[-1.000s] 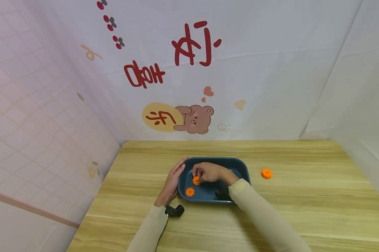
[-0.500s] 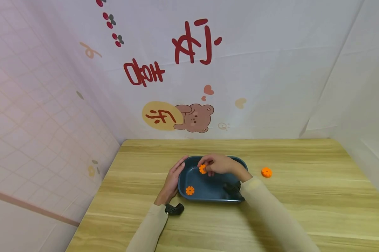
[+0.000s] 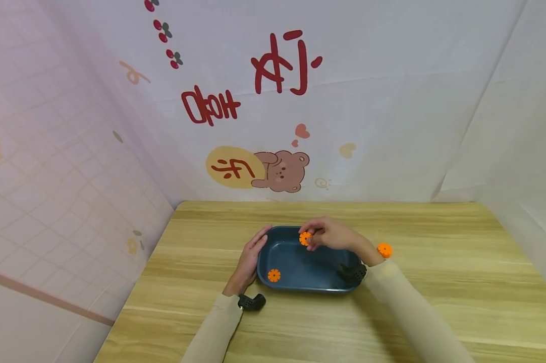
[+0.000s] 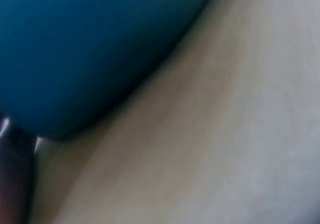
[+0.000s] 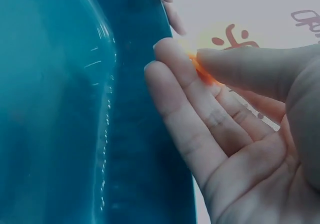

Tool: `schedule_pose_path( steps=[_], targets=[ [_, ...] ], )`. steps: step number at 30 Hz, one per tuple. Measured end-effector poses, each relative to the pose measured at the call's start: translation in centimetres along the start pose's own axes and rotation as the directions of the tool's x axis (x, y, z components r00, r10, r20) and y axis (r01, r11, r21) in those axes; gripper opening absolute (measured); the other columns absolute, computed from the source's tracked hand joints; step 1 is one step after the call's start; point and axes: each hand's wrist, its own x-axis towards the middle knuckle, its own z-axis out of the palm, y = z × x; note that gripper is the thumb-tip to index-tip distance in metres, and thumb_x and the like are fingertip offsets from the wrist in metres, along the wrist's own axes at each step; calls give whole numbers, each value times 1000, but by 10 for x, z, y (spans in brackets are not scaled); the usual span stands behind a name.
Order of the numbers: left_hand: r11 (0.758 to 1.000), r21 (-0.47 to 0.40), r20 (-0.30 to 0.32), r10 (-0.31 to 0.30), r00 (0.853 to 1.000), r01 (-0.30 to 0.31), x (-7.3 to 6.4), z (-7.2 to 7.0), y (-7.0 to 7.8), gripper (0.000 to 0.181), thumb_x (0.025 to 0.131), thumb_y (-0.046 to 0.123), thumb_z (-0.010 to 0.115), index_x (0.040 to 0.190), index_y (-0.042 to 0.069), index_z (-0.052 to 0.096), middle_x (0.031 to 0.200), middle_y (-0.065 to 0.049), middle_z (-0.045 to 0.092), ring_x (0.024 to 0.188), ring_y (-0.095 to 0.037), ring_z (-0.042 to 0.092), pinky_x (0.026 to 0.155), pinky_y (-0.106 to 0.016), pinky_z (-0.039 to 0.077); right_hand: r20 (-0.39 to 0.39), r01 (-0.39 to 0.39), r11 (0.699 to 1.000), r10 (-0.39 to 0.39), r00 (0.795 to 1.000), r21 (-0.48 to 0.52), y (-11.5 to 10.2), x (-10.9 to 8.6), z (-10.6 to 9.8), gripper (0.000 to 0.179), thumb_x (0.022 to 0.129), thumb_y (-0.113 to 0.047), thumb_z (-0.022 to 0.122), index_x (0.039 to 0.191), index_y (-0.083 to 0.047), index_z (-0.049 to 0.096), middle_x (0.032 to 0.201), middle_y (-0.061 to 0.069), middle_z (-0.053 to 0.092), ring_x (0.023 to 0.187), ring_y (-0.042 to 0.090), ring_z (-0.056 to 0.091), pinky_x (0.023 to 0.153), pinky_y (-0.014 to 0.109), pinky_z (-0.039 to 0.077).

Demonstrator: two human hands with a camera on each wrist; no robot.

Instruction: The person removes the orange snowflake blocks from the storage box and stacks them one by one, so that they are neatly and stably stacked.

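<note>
My right hand (image 3: 334, 235) pinches an orange notched disc (image 3: 305, 238) between thumb and fingers, above the far side of a dark blue tray (image 3: 309, 289). In the right wrist view the thumb and fingers hide most of that disc (image 5: 204, 75). Straight fingers of my left hand (image 3: 249, 260) rest along the tray's left rim. Down in the tray's near left corner lies a second orange disc (image 3: 274, 275). The left wrist view is blurred and shows the outer wall of the tray (image 4: 85, 48) above the tabletop.
To the right of the tray, beside my right wrist, one or more orange discs (image 3: 384, 250) sit on the wooden table (image 3: 441, 282). A printed wall cloth (image 3: 373, 101) hangs behind the table's far edge. Each wrist carries a small black camera (image 3: 252, 302).
My right hand has lifted the pinched disc from the tray's left part and carried it right and toward the far rim. My left hand stays on the tray's left side.
</note>
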Motion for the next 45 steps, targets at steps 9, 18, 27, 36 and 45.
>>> schedule_pose_path(
  steps=[9, 18, 27, 36, 45],
  targets=[
    [1000, -14, 2, -5, 1000, 5, -1, 0, -1, 55, 105, 33, 48, 152, 5, 39, 161, -4, 31, 147, -20, 27, 119, -40, 26, -4, 12, 999, -12, 1000, 37, 3, -18, -9, 38, 91, 12, 51, 129, 10, 55, 99, 22, 63, 98, 46, 67, 86, 47, 57],
    [1000, -9, -6, -8, 1000, 7, -1, 1, 0, 56, 105, 32, 48, 152, 3, 38, 160, -3, 33, 147, -20, 27, 120, -41, 23, 11, 9, 996, -9, 1000, 86, 2, -35, -15, 43, 88, 2, 69, 128, 12, 54, 106, 22, 65, 101, 50, 65, 83, 35, 58],
    [1000, -13, -2, -6, 1000, 6, -1, 1, 0, 58, 104, 35, 50, 151, 4, 39, 160, -3, 33, 148, -21, 27, 120, -43, 23, 9, 86, 995, -87, 996, 59, 8, -56, -26, 35, 92, -2, 66, 125, 6, 57, 97, 20, 66, 90, 41, 69, 82, 46, 58],
    [1000, -12, 1, -3, 1000, 3, -1, 2, -1, 59, 104, 36, 49, 152, 3, 38, 160, -3, 32, 147, -22, 27, 120, -44, 24, -137, 101, 990, -113, 984, -95, 14, -78, -39, 31, 88, -12, 75, 117, -7, 64, 93, 11, 62, 77, 20, 59, 67, 32, 55],
    [1000, -6, 2, 3, 1000, -3, 0, 0, -2, 58, 105, 34, 48, 152, 2, 37, 161, -6, 31, 147, -23, 27, 119, -45, 24, -245, 63, 995, -80, 966, -76, 27, -98, -50, 34, 88, -11, 76, 119, -7, 63, 87, 8, 59, 66, 15, 51, 51, 24, 43]
  ],
)
